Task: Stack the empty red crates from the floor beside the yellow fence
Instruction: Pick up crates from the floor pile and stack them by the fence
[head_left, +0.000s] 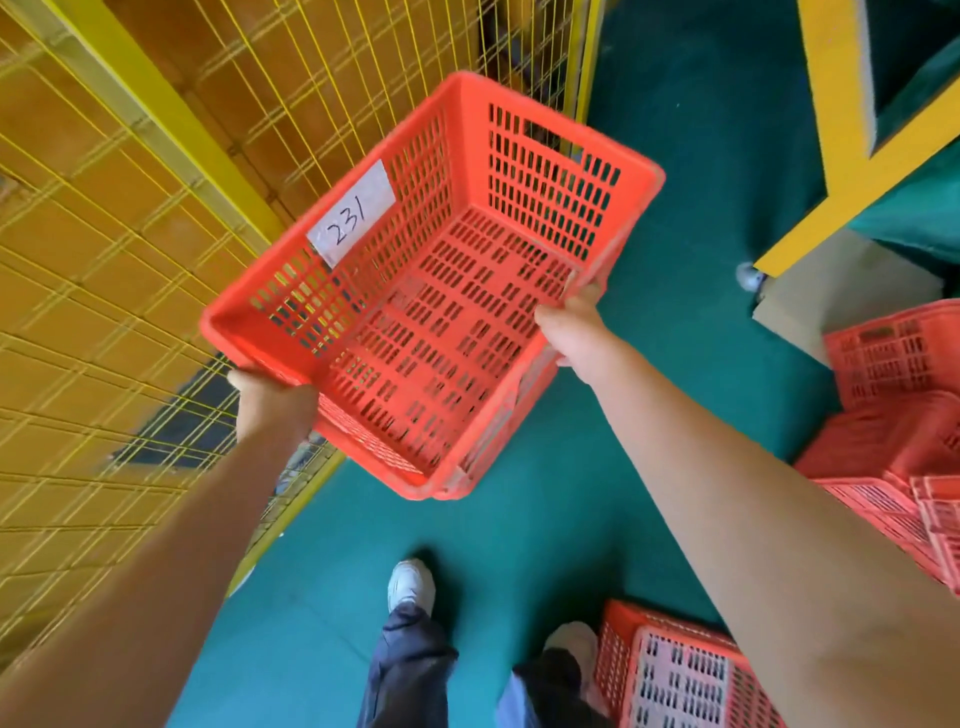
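The left hand (272, 400) is gripping the near left corner of a red crate (441, 332), with its fingers tucked out of sight under the rim. The right hand (576, 332) is clutching the rim of the crate's long right side, with its fingertips curling over the edge into the crate. Between them, the two hands are holding the crate up off the green floor (701, 182), and it is tilting so that its open top is facing the camera. The crate is empty, and its slotted base and walls are showing plainly. A white label (353, 213) reading "231" is sticking to the inside of its left wall.

The crate is hanging just beside the yellow fence (130, 208), whose wire mesh is running along the left of the view. A doubled edge is showing at the crate's near right corner, possibly a second crate nested beneath, though motion blur is making this hard to judge.

More red crates (893, 415) are lying jumbled on the floor at the right, well apart from the held one. Another (670, 670) is sitting by the person's feet, which are wearing white shoes (410, 584). A yellow frame (841, 104) is standing at the upper right.
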